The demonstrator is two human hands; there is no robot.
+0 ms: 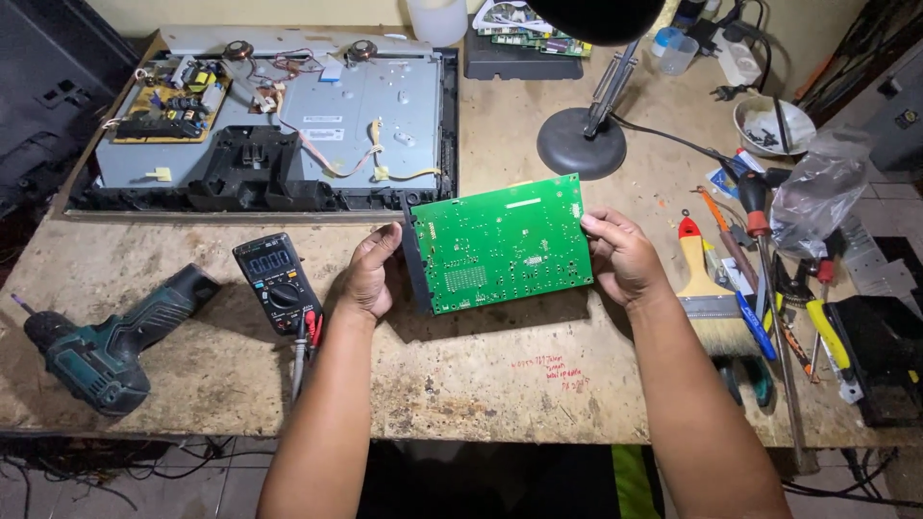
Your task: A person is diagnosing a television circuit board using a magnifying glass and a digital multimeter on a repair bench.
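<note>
Holding green circuit board (505, 243) by its side edges, left hand (370, 274) and right hand (620, 255) each closed around one, solder side up, just above mid-bench. Light, stiff, fragile I'd say; edges only. Worn bench (461, 375): multimeter (277, 281) left, drill (101, 346) near-left, tools right, opened TV chassis (269, 125) far.
</note>
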